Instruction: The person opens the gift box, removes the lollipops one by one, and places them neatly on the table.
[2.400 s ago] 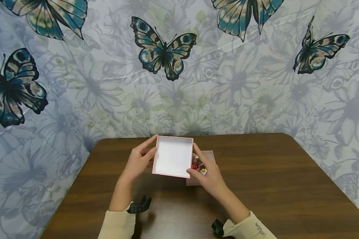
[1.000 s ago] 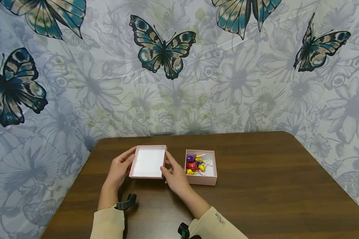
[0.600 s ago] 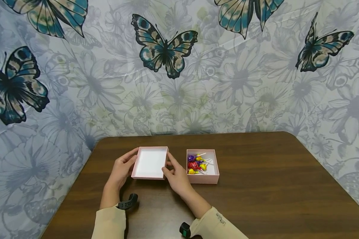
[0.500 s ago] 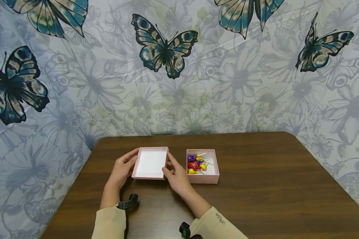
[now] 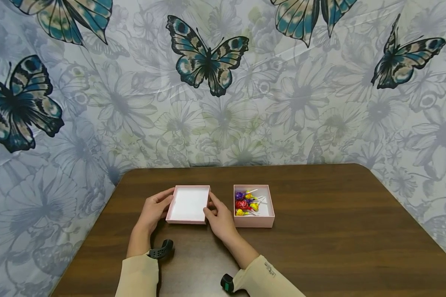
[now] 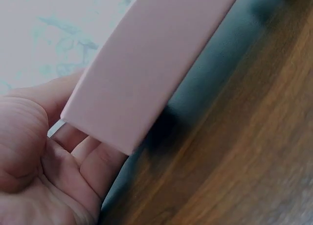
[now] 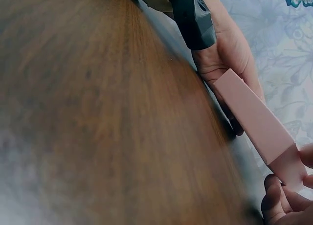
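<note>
A shallow pink box lid [image 5: 188, 204], white inside, faces up between my two hands at the middle of the table. My left hand [image 5: 151, 212] holds its left side, thumb at the edge and fingers partly hidden behind. At the right side my right hand [image 5: 221, 219] grips the edge, its thumb at the near corner. From the left wrist, the pink side wall [image 6: 146, 63] shows with fingers curled under the corner. The right wrist view has the lid [image 7: 257, 120] held between both hands, seemingly just above the table.
Right of the lid stands an open pink box [image 5: 253, 222], with several wrapped lollipops [image 5: 242, 205] in purple, red and yellow at its left side. The brown wooden table [image 5: 338, 231] ends at a butterfly-print cloth [image 5: 293, 123] behind it.
Both hands have carried the lid left and lower, away from in front of the lollipop box, which shows fully now. In the last half second the lid has tipped slightly flatter.
</note>
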A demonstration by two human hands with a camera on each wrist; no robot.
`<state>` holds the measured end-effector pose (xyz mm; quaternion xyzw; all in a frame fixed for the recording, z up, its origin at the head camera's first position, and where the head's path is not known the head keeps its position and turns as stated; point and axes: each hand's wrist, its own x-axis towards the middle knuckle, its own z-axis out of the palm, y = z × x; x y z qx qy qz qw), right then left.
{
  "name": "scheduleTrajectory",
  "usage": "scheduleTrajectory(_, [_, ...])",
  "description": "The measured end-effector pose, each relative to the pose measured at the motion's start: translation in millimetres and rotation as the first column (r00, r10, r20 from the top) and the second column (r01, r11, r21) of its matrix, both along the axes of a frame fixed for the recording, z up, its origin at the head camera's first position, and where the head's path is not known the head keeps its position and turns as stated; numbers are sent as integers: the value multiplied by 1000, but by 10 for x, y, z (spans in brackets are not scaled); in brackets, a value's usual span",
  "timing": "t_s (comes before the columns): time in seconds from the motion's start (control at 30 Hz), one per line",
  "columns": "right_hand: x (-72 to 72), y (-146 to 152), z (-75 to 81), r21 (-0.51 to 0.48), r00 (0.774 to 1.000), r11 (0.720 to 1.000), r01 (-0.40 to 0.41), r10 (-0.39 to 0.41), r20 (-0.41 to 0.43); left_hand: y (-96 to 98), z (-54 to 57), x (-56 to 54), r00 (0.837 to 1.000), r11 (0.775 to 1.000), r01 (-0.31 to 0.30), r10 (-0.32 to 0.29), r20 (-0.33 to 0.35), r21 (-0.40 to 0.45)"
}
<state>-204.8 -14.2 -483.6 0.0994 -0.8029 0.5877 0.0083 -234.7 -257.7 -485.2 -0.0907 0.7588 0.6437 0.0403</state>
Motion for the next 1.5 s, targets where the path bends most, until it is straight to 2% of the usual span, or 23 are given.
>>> scheduleTrajectory(0.57, [-50,1,-34,118,997,993,11,-2,-77,-25,-5,0,1000,995,5,-7,-18,-101])
scheduleTrajectory(0.8, [-61,-10,-54,175,991,984,45,-23,-128,-1,6,3,999,990,-9,4,-36,-138])
scheduleTrajectory(0.93, [-62,-14,-52,181,989,982,52,-25,-147,11,21,6,999,987,-29,23,-42,-159])
scheduleTrajectory(1.1, [-60,-12,-53,191,986,980,58,-26,-163,22,43,8,999,981,-23,16,-39,-192])
scheduleTrajectory(1.37, [-42,-25,-49,158,989,986,49,-25,-148,13,64,2,999,978,-49,43,-32,-205])
scheduleTrajectory(1.5, [-15,-41,-37,157,987,986,64,-40,-155,1,77,3,997,978,-67,57,-56,-196])
